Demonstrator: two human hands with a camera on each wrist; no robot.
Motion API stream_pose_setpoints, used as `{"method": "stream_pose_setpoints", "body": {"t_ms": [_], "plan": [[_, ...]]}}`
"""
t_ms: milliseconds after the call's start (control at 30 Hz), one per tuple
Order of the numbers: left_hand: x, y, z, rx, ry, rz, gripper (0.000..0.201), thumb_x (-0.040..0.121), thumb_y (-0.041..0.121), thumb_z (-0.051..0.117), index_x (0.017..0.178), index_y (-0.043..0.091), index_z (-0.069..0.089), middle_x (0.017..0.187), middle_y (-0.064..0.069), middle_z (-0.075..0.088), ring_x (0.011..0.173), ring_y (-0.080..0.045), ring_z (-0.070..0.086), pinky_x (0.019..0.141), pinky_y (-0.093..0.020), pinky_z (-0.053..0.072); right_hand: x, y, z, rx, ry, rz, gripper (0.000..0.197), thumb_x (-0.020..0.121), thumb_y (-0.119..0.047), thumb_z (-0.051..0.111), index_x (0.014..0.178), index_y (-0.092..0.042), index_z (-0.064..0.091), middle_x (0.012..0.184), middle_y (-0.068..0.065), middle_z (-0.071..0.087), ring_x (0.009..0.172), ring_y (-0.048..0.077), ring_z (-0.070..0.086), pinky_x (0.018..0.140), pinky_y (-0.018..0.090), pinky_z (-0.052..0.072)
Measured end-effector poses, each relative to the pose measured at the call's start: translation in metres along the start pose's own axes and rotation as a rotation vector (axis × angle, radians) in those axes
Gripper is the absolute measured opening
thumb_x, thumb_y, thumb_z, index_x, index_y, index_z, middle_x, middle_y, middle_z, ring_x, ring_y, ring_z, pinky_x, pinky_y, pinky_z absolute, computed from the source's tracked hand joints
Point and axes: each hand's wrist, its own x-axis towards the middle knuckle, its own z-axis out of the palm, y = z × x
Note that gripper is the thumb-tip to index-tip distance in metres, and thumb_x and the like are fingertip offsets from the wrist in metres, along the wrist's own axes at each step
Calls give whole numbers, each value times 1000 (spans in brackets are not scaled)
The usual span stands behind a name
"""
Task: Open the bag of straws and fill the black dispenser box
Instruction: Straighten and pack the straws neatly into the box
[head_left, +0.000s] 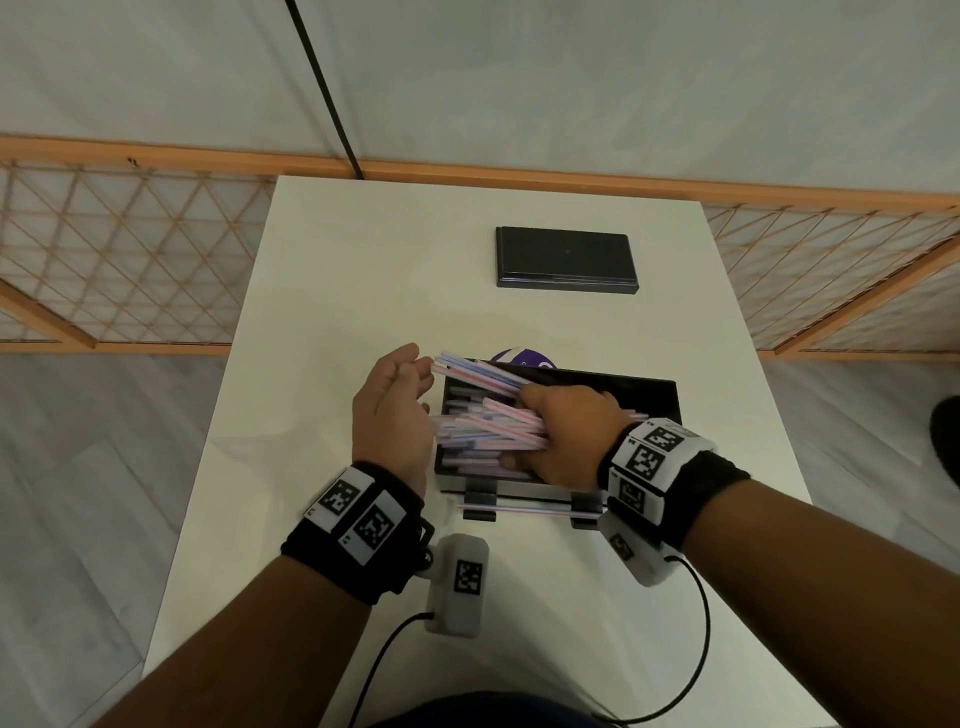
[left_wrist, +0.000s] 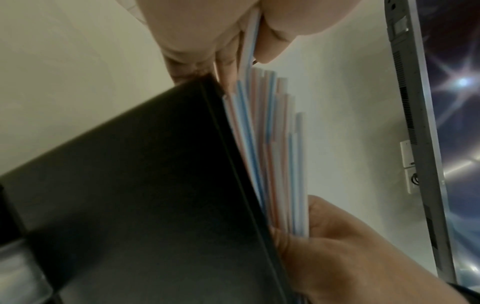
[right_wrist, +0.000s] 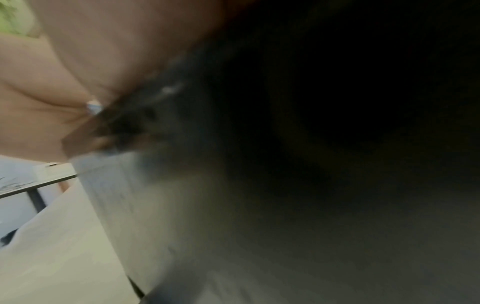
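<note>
Both hands work at the open black dispenser box (head_left: 660, 400), which stands on the white bench (head_left: 322, 291). Right hand (head_left: 566, 436) reaches down into the box from its near right side, fingers curled around a loose bundle of red- and blue-striped straws (head_left: 488, 421) that lies slantwise across the box, the ends sticking out past the box's left wall. Left hand (head_left: 392, 410) stands just beside that left wall, palm turned toward the straw ends, fingers nearly straight; from the left wrist view its fingertips (left_wrist: 270, 53) touch the end of one straw, though whether they pinch it I cannot tell. One straw (head_left: 519, 508) lies across the holders at the near foot of the box. Behind the box peeks something round and purple (head_left: 519, 359). Farther behind the box lies a flat black lid (head_left: 566, 262). The right wrist view is dark and blurred.
</note>
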Motion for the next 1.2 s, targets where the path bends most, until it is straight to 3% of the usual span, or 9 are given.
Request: {"method": "stream_pose_setpoints", "body": {"t_ms": [167, 233, 333, 467, 600, 733, 867, 1000, 1200], "plan": [[-5, 0, 6, 100, -73, 89, 32, 108, 42, 33, 129, 34, 56, 144, 0, 56, 137, -13, 49, 118, -35, 35, -10, -4, -8, -4, 162, -104, 37, 81, -48, 66, 107, -29, 50, 99, -4, 66, 92, 27, 64, 79, 37, 53], [-1, -3, 6, 317, -151, 136, 58, 108, 51, 30, 158, 23, 30, 164, -1, 34, 148, -9, 32, 125, -33, 22, -11, -2, -9, -5, 194, -91, 41, 80, -54, 65, 108, -27, 51, 102, -3, 65, 93, 26, 63, 78, 37, 53], [9, -1, 6, 509, -177, 172, 71, 107, 51, 31, 164, 14, 8, 170, -5, 20, 155, -20, 24, 127, -41, 19, -9, 2, 0, -38, 161, -32, 62, 75, -70, 62, 115, -26, 48, 115, -2, 57, 105, 24, 55, 89, 42, 50], [16, 5, 0, 287, -59, 125, 50, 94, 61, 43, 126, 26, 58, 128, 4, 65, 118, -21, 63, 112, -50, 44, -11, 8, 11, -24, 170, 5, 72, 75, -78, 53, 125, -26, 46, 122, -3, 51, 113, 23, 50, 99, 46, 44], [13, 2, -6, 630, -19, 200, 25, 96, 43, 62, 92, 18, 66, 89, 5, 67, 94, -25, 65, 84, -36, 50, -11, 19, 9, -13, 129, 64, 76, 74, -80, 51, 133, -32, 43, 127, -5, 52, 117, 23, 48, 104, 47, 39], [9, -4, -6, 658, -28, 325, 23, 97, 36, 63, 87, 15, 65, 80, 6, 67, 82, -23, 65, 74, -31, 45, -10, 20, 12, 63, 146, 34, 68, 77, -75, 54, 132, -35, 46, 121, -7, 51, 117, 22, 49, 103, 46, 40], [11, -2, -7, 290, 3, 303, 26, 91, 36, 60, 67, 26, 59, 59, 10, 65, 62, -19, 57, 72, -43, 49, -7, 18, 14, 177, 215, -28, 74, 74, -77, 50, 132, -32, 46, 121, -7, 52, 113, 20, 52, 100, 44, 45], [15, 9, -7, 67, 30, 254, 27, 90, 29, 61, 64, 23, 57, 51, 7, 58, 61, -21, 50, 63, -35, 38, -8, 18, 12, 163, 230, -21, 73, 74, -78, 44, 133, -33, 47, 121, -6, 52, 115, 21, 51, 100, 47, 44], [11, 0, 0, 328, -94, 180, 33, 98, 28, 62, 67, 17, 57, 66, 4, 60, 58, -12, 48, 63, -30, 38, -10, 20, 7, 100, 231, 30, 35, 94, -53, 48, 116, -28, 54, 115, -6, 57, 111, 21, 51, 94, 42, 40]]}}
